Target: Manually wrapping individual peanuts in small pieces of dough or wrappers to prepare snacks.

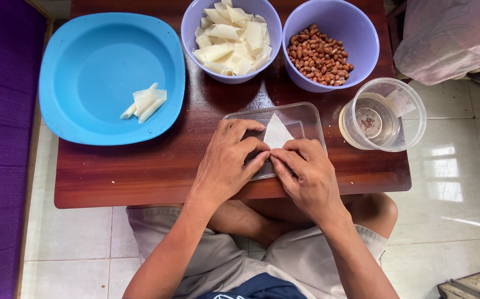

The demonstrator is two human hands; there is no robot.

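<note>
Left hand [226, 160] & right hand [306, 169] together, pinching wrapper [277, 133] mid-fold on clear tray [312, 119]; few folded pcs [145, 102] on blue plate [79, 77], wrapper bowl [190, 25] approx. full.

A low table [140, 177] of dark reddish wood with a glossy top stands on a floor [456, 182] of pale tiles, which catch bright daylight on the right. Along the left edge lies a purple cloth [2, 138], perhaps a mattress. At the far right sits something draped in pinkish fabric [450, 33].
</note>
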